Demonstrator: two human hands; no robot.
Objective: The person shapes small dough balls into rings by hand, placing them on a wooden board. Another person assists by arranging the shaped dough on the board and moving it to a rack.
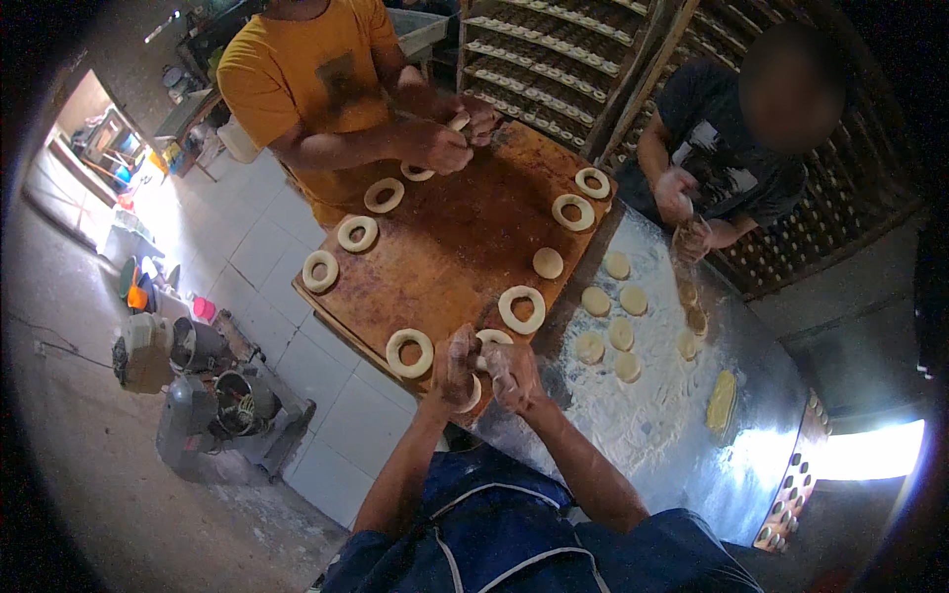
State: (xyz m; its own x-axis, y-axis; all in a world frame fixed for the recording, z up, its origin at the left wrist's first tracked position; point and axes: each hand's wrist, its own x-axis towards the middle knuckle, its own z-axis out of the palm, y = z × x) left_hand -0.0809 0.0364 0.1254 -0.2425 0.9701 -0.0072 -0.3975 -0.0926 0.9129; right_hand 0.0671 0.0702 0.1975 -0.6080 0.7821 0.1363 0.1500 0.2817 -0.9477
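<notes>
My left hand (456, 366) and my right hand (514, 378), both dusted with flour, are together at the near edge of a wooden board (455, 252). Between them they grip a pale piece of dough (482, 363), its shape mostly hidden by my fingers. Part of another dough piece (472, 395) shows below my left hand. A finished-looking dough ring (409, 353) lies left of my hands, and a larger dough ring (522, 309) lies just beyond my right hand. A flat dough round (548, 262) sits farther along the board's right side.
Across the board, a person in an orange shirt (321, 89) handles dough. Another person in a dark shirt (727, 148) works at the floured metal table (633, 405), where several dough rounds (621, 333) lie. Racks of trays (554, 69) stand behind; a mixer (232, 410) is at left.
</notes>
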